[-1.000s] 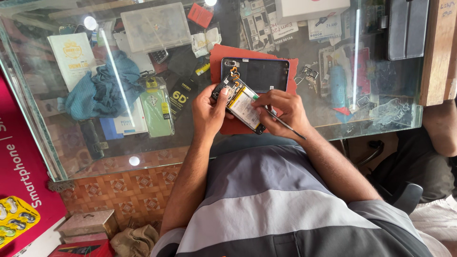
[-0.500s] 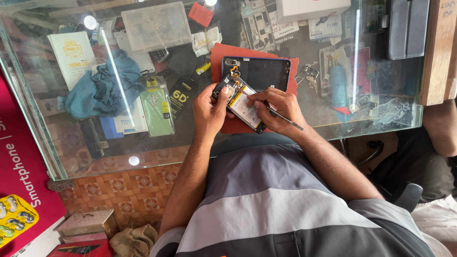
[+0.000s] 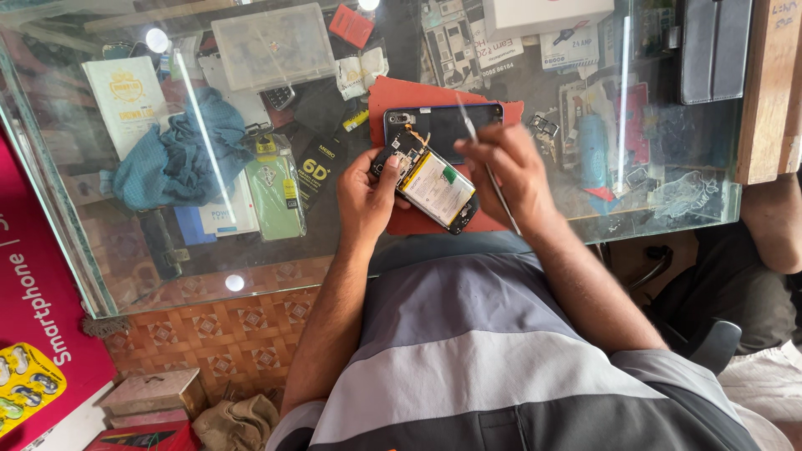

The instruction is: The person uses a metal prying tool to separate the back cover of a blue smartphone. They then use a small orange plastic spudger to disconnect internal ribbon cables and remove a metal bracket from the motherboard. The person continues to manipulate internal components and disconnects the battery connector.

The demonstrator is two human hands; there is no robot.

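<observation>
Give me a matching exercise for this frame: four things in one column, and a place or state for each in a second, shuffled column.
Things:
1. opened phone
2. thin tool
3. blue cloth
4. red mat

Places or states:
A. bunched up left of the green phone case
B. held in the left hand
C. lying flat on the glass counter
D. gripped in the right hand

Pairs: 1-B, 2-D, 3-A, 4-C

opened phone (image 3: 434,188) left end hidden by left hand (image 3: 363,200), co-worker's arm (image 3: 773,221) cut off at right edge
</observation>
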